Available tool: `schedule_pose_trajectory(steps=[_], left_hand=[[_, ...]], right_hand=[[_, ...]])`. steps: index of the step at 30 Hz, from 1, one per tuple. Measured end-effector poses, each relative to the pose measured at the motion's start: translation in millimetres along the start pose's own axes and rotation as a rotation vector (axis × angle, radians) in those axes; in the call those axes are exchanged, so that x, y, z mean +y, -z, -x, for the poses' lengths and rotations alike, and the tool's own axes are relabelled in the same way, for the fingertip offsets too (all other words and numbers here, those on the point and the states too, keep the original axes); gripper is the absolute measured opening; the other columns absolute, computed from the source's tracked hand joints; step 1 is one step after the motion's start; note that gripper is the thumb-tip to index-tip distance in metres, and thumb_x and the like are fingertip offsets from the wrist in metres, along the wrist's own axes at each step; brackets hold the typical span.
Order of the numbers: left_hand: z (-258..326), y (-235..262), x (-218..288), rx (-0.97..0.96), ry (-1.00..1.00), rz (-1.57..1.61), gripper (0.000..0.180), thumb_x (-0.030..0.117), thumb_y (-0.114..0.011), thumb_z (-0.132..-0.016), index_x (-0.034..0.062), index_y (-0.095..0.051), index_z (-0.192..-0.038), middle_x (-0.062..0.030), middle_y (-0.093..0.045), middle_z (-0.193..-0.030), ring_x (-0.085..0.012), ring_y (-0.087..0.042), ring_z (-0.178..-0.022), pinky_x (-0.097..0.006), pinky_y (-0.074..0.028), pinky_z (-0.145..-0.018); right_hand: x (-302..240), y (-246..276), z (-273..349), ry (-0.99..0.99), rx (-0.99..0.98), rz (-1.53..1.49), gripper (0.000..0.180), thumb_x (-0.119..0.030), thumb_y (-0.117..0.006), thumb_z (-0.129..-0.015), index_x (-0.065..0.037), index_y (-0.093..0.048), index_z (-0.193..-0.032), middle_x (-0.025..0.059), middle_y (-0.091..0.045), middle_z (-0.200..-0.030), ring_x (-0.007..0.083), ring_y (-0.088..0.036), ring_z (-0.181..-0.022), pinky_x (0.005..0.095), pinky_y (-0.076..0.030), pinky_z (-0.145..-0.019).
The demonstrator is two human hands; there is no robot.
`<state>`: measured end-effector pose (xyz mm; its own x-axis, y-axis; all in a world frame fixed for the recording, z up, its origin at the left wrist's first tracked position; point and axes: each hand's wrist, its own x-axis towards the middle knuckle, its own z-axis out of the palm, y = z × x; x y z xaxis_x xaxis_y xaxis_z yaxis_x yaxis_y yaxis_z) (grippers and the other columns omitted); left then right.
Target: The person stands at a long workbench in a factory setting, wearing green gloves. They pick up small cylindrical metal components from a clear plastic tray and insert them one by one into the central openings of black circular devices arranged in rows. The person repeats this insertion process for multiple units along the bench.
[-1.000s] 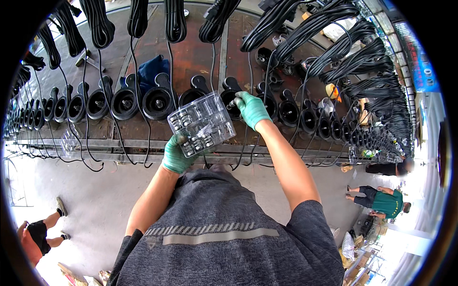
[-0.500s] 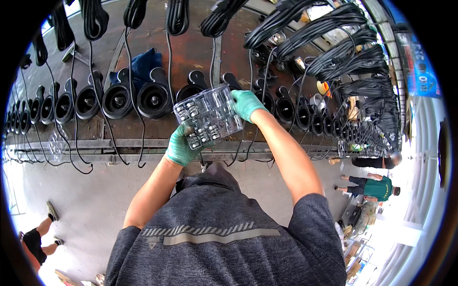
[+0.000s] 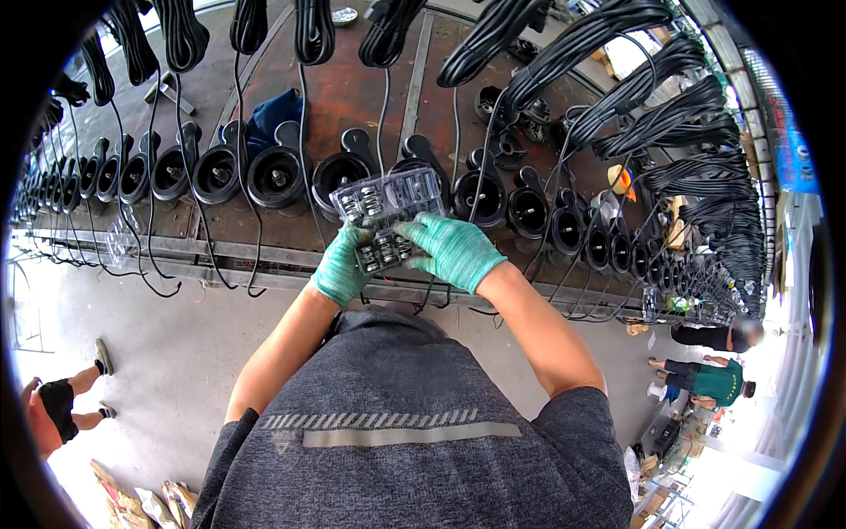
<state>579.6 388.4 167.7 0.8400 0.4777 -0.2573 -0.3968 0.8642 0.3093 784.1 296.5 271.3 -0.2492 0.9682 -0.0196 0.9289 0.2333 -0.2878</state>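
A clear plastic tray with moulded compartments is held tilted over the table's near edge. Small shiny metal parts, coil-like but too small to name surely, sit in several of its left and lower compartments. My left hand, in a green knit glove, is closed on the tray's lower left edge. My gloved right hand lies over the tray's lower right, fingers curled in at the metal parts; what they pinch is hidden. Behind the tray stands a black round housing with a short handle-like stem.
Similar black housings line the table's edge on both sides, their cords rising to hanging black cable bundles. A blue cloth lies behind them. Other people stand right and left. Bags lie on the floor at lower left.
My right hand has left the tray's far right corner and come down over its lower right compartments. The tray tilts differently, with my left hand still holding it. The view has shifted slightly.
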Motion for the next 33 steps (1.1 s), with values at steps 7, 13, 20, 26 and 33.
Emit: schedule_pose_trajectory(steps=[7,13,20,26,33], left_hand=[[-7,-20,-37,0.014,0.006,-0.052,0.064,0.029,-0.065,-0.095,0.0002,-0.049,-0.15,-0.0218,-0.062,-0.143,-0.0359,-0.065,-0.128,-0.053,-0.052,-0.112],[-1,-21,-54,0.054,-0.024,-0.05,0.076,0.029,-0.076,-0.087,0.004,-0.047,-0.153,-0.0223,-0.059,-0.147,-0.043,-0.061,-0.131,-0.071,-0.048,-0.108],[7,-35,-67,0.024,-0.004,-0.062,0.083,0.034,-0.077,-0.085,0.0056,-0.043,-0.156,-0.0216,-0.057,-0.149,-0.0422,-0.056,-0.138,-0.07,-0.046,-0.112],[4,-45,-73,0.005,0.027,0.003,0.08,0.027,-0.081,-0.084,0.0017,-0.046,-0.151,-0.0191,-0.062,-0.144,-0.0371,-0.066,-0.126,-0.058,-0.057,-0.105],[-4,-53,-73,-0.012,0.05,-0.089,0.085,0.041,-0.083,-0.085,0.0076,-0.046,-0.153,-0.0155,-0.062,-0.144,-0.033,-0.065,-0.128,-0.052,-0.057,-0.107]], right_hand=[[28,12,34,-0.024,-0.032,-0.119,0.05,-0.034,-0.079,-0.09,-0.011,-0.068,-0.132,0.0139,-0.071,-0.114,0.0312,-0.074,-0.09,0.0405,-0.062,-0.082],[80,28,65,-0.51,0.298,-0.685,0.034,-0.029,-0.073,-0.097,-0.005,-0.069,-0.12,0.0061,-0.071,-0.088,0.0142,-0.066,-0.063,0.0306,-0.054,-0.056],[144,8,47,-0.795,-0.012,-0.955,0.038,-0.038,-0.06,-0.107,-0.005,-0.067,-0.125,0.0055,-0.07,-0.085,0.0126,-0.059,-0.053,0.03,-0.047,-0.047],[155,8,22,-0.85,-0.162,-0.787,0.03,-0.026,-0.054,-0.11,-0.005,-0.068,-0.127,0.008,-0.069,-0.082,0.0161,-0.06,-0.048,0.0336,-0.048,-0.046],[162,-6,36,-0.282,0.065,-0.105,0.031,-0.02,-0.067,-0.099,-0.002,-0.067,-0.123,0.0199,-0.071,-0.118,0.0417,-0.067,-0.108,0.0487,-0.054,-0.092]])
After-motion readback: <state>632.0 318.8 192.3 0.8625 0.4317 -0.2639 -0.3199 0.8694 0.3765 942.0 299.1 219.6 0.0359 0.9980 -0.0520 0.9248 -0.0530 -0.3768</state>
